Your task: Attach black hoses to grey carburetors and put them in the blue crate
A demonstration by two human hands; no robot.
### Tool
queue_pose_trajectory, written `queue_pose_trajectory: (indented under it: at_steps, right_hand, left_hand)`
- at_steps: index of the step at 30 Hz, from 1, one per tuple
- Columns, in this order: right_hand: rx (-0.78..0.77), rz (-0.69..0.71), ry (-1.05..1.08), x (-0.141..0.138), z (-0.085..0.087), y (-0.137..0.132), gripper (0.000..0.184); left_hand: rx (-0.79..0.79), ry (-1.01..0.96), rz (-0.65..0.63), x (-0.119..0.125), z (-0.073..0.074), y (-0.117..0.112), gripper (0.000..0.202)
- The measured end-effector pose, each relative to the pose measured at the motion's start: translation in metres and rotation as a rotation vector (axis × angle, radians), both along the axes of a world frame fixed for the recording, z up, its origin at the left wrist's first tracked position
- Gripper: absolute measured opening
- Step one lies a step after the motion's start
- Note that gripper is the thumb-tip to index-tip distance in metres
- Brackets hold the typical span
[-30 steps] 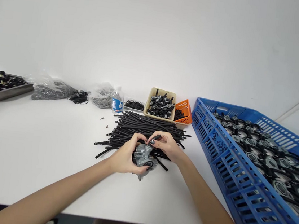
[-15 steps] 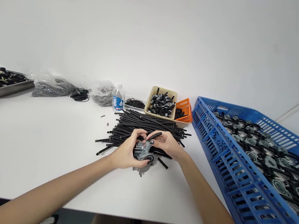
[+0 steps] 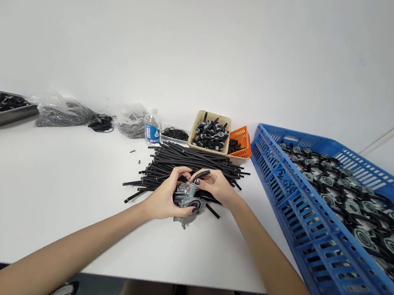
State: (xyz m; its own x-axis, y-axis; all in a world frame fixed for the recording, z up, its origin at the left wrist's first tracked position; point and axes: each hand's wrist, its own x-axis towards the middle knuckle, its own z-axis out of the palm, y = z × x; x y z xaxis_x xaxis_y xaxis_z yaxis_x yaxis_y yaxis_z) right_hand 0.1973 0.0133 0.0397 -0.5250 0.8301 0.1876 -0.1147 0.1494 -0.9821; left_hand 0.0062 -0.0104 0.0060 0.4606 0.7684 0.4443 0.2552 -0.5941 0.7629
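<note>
My left hand (image 3: 164, 194) is wrapped round a small grey metal carburetor (image 3: 187, 205), holding it just above the white table (image 3: 50, 196). My right hand (image 3: 215, 185) pinches a short black rubber tube (image 3: 201, 173) at the top of that carburetor. Both hands sit at the near edge of a pile of black tubes (image 3: 187, 165).
A blue crate (image 3: 303, 218) of carburetors fills the right. Behind the pile stand a beige bin (image 3: 199, 124) of black parts, an orange basket (image 3: 242, 137), a small bottle (image 3: 152, 132) and plastic bags (image 3: 65, 112). A metal tray (image 3: 3, 114) sits far left.
The view has shifted slightly. My hands stay together on the carburetor, with the right hand working the short tube at its top.
</note>
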Motion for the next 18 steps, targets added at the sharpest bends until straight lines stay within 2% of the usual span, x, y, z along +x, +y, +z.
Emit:
queue_pose_trajectory:
  at_steps: [6,18]
  right_hand:
    - [-0.023,0.005,0.050,-0.0002,-0.0014,0.0013,0.035]
    - [-0.005,-0.039,-0.001,-0.0005,-0.0044,0.0022,0.032]
  left_hand:
    - [0.013,-0.006,-0.023,-0.0004,0.0008,0.0003,0.079]
    - [-0.007,0.003,0.001,0.0001,0.0024,-0.0006,0.082]
